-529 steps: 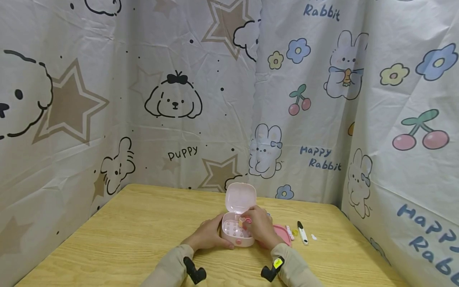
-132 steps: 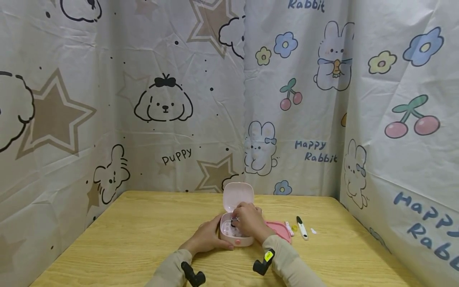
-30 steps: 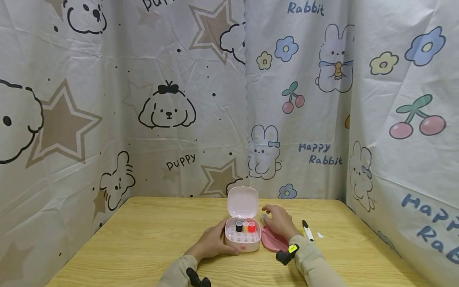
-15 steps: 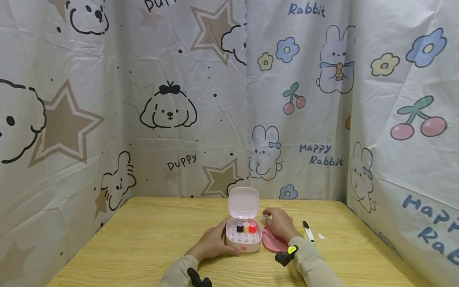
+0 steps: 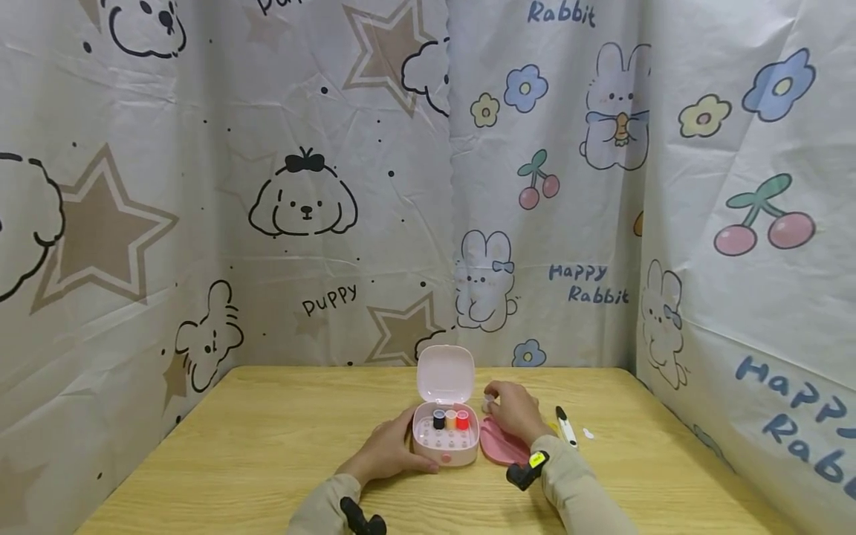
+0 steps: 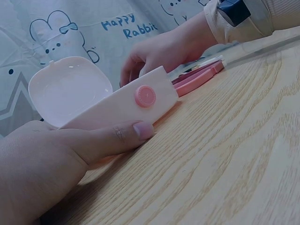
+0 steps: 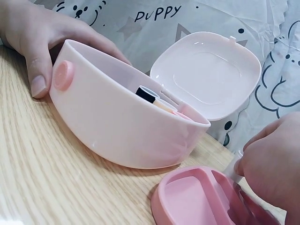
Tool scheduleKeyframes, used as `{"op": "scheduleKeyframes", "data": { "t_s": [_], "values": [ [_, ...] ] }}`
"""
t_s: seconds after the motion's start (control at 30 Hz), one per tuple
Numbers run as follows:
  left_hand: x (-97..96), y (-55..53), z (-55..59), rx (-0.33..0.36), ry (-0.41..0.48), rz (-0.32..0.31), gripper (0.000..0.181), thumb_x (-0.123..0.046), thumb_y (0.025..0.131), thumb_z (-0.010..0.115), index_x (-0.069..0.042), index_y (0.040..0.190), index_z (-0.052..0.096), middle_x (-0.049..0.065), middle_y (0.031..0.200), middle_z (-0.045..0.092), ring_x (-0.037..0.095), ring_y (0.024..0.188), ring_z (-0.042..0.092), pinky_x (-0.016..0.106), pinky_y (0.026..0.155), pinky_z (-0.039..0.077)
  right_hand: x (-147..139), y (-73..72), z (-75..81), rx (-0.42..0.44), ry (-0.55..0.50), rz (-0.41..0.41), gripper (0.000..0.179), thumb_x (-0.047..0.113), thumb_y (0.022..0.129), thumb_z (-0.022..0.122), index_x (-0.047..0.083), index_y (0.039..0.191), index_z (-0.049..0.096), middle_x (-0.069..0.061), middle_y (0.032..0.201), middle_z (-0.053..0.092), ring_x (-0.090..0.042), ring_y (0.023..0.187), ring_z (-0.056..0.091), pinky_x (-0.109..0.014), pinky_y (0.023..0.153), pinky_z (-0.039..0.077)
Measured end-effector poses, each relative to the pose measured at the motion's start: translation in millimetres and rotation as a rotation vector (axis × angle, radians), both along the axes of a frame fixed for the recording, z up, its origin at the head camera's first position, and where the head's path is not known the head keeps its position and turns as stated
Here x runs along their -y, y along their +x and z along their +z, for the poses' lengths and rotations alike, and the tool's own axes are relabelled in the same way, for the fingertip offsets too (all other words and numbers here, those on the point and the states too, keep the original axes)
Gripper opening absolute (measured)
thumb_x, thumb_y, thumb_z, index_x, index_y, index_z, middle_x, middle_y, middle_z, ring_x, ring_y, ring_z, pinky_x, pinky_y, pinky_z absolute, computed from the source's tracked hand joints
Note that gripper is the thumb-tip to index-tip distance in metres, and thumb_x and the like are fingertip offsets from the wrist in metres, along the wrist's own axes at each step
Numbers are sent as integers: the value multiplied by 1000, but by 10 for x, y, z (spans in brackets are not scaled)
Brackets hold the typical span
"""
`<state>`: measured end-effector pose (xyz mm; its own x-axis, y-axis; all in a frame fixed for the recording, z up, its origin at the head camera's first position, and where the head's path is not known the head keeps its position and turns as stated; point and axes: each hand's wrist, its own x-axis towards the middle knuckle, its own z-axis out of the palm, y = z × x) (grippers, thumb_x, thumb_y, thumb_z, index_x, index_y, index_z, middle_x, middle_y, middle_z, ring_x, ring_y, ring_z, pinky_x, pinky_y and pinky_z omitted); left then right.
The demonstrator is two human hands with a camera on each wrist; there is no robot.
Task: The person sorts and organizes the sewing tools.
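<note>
A pale pink box (image 5: 446,451) stands on the table with its lid (image 5: 445,374) raised. Three thread spools sit upright in its back part: a black spool (image 5: 438,420), a peach spool (image 5: 451,420) and a red spool (image 5: 462,420). My left hand (image 5: 388,448) holds the box's left side, thumb at the front near the round pink button (image 6: 145,96). Right of the box, my right hand (image 5: 518,410) pinches a small white cylinder, seemingly a spool (image 7: 233,168), beside a darker pink tray (image 7: 187,197). The fingers partly hide that spool.
Small pegs (image 5: 444,441) line the box floor. Right of the tray lie thread snips (image 5: 565,426) with a black tip and a small white piece (image 5: 588,433). Something yellow (image 5: 553,427) shows partly behind the right wrist. Printed curtains (image 5: 307,297) surround the table.
The black spool, earlier under my right hand inside the box, now stands with the peach and red ones. My right hand moved right to the white spool; my left hand stays on the box.
</note>
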<state>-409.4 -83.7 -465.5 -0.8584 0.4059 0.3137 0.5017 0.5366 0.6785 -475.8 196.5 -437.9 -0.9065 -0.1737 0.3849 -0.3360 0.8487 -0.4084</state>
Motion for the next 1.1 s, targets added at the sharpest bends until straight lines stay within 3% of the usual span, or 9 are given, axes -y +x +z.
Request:
{"op": "scheduleKeyframes", "data": {
  "t_s": [0.63, 0.93, 1.1],
  "values": [
    [19, 19, 29, 5, 20, -9, 114, -49, 69, 96, -11, 159, 37, 10, 152, 52, 34, 138, 48, 62, 114, 32, -46, 28, 104, -4, -24, -15, 23, 13, 94, 73, 8, 116, 74, -4, 107, 72, -28, 101, 65, -58, 88, 47],
    [17, -59, 2, -9, 5, -3, 113, -53, 68, 95, -15, 159, 39, 4, 152, 53, 29, 137, 49, 57, 114, 34, -54, 20, 205, 21, -62, -20, 25, 16, 96, 73, 7, 120, 73, -3, 109, 71, -27, 103, 64, -58, 93, 44],
    [20, 3, 7, -11, 1, 2, 112, -53, 68, 95, -16, 158, 39, 3, 149, 55, 29, 135, 51, 57, 113, 35, -7, 30, 219, 18, -68, -12, 23, 15, 95, 75, 10, 117, 74, -3, 109, 71, -28, 104, 63, -57, 93, 45]
  ]
}}
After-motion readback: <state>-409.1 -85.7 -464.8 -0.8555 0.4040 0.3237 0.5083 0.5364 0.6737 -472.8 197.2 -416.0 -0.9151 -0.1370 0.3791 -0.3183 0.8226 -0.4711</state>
